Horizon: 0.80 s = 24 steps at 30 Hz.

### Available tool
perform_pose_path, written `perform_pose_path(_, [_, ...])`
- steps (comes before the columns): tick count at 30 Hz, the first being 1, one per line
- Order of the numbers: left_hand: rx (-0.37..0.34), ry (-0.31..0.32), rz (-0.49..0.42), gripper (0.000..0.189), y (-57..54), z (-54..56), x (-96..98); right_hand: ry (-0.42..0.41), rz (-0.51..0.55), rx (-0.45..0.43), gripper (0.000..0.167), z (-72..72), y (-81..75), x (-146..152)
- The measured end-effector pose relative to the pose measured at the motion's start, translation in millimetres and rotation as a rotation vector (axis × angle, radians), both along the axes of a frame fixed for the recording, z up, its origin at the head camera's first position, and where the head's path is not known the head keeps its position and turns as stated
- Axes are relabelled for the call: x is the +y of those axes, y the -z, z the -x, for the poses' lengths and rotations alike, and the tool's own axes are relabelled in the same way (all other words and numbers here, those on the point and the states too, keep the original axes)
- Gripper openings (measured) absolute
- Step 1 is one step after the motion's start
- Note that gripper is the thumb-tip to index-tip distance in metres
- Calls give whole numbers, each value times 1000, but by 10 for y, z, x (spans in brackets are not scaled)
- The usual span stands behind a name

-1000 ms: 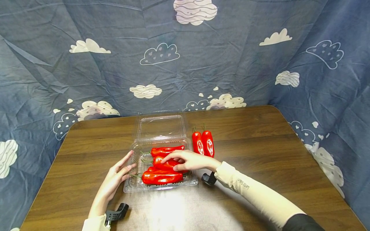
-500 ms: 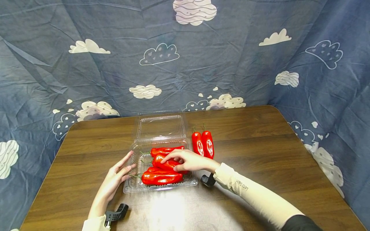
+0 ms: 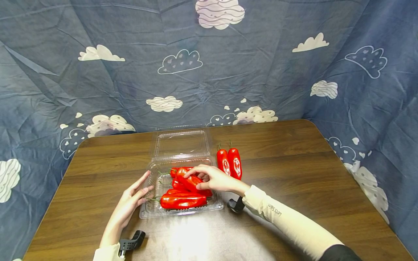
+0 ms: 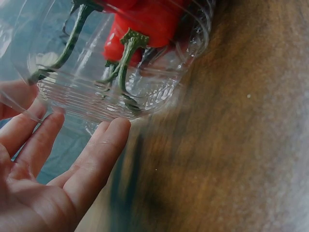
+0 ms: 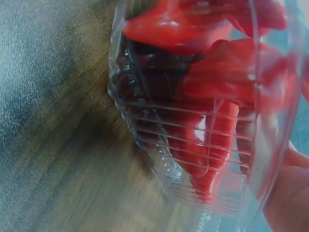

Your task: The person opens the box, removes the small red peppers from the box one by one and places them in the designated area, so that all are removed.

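One red pepper (image 3: 188, 180) sits pinched by right hand (image 3: 217, 179), among other peppers (image 3: 183, 201) in clear container (image 3: 163, 213) on tabletop (image 3: 281, 163); extended fingers of left hand (image 3: 125, 201) touch its side. Light grip, steadied container seem wise.

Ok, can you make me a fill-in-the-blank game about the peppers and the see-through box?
1. The lid of the clear box is ____, not shut.
2. Outside the box, exactly ____ loose peppers lie on the table.
3. The person's ____ hand holds a red pepper.
4. The pepper stems in the left wrist view are coloured ____.

Missing words: open; two; right; green.
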State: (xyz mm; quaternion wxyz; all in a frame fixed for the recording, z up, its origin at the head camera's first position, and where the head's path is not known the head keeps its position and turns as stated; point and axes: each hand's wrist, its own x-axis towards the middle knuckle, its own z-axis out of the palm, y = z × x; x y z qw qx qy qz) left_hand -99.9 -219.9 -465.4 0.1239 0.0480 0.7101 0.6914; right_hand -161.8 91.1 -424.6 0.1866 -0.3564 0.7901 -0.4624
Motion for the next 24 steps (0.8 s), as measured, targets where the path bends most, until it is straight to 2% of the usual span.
perform_pose_path(8, [2,-3,-6,55,3,0,1,39,3,8,42,16,28,-7])
perform_pose_path(17, [8,-3,-9,55,5,-1,1,63,78,32,41,31,-2,41])
perform_pose_path(24, [17,-2,-13,55,14,0,1,81,126,12,41,79,-13,100])
